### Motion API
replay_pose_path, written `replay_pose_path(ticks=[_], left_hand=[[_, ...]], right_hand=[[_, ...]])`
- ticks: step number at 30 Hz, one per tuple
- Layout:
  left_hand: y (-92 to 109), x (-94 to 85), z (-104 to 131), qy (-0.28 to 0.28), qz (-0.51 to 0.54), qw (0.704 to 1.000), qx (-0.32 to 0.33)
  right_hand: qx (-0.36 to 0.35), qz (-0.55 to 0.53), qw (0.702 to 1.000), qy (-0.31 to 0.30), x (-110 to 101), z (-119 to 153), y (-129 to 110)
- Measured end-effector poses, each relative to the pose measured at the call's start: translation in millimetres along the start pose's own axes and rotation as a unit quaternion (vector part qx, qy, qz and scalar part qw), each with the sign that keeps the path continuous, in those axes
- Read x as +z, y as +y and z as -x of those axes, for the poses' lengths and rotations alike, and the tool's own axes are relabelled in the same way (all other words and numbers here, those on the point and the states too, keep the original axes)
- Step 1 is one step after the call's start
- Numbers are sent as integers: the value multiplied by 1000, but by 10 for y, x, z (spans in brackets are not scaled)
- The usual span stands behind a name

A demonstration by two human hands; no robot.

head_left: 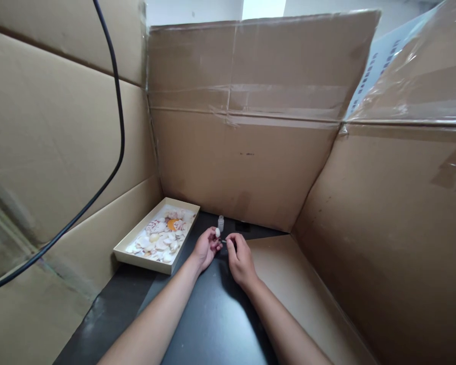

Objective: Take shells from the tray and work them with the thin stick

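Between the fingertips of my left hand [204,250] is a small white shell [218,232], held up at the thumb side. My right hand [241,259] is closed in a pinch on a small thin stick-like tool [224,241], its tip pointing left toward my left fingers, just below the shell. The tool's exact kind is too small to make out. Just behind the hands a little clear bottle [221,223] stands upright on the dark tabletop [201,314]. Left of my left hand lies a shallow cream box [143,263] with many seashells [161,241] in it.
Tall cardboard panels [247,167] enclose the table at the back and both sides. A flat cardboard sheet [289,284] lies on the right. A black cable [119,126] hangs down across the left side. A small dark flat thing [242,226] lies by the back panel.
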State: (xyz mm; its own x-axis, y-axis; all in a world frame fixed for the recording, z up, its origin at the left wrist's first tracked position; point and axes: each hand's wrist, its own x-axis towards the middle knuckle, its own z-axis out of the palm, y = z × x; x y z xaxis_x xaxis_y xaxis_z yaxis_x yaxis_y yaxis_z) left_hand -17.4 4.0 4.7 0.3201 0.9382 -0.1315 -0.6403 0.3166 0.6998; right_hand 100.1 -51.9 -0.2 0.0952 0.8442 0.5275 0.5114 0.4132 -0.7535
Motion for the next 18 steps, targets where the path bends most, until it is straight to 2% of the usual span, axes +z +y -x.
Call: replay_pose_path(ticks=[5,10,15,18], left_hand=[[-25,10,9,-19,-23,1000,8],[-50,1,-7,-40,-31,999,14],[-66,-28,-37,-2,-24,1000,5],[-58,-21,-25,-4,-29,1000,3]], right_hand=[[-25,-8,1000,-2,11,13,32],[-4,-22,1000,-22,10,-13,35],[4,-45,996,-82,-9,-10,-53],[12,-26,997,-76,-24,-3,-95]])
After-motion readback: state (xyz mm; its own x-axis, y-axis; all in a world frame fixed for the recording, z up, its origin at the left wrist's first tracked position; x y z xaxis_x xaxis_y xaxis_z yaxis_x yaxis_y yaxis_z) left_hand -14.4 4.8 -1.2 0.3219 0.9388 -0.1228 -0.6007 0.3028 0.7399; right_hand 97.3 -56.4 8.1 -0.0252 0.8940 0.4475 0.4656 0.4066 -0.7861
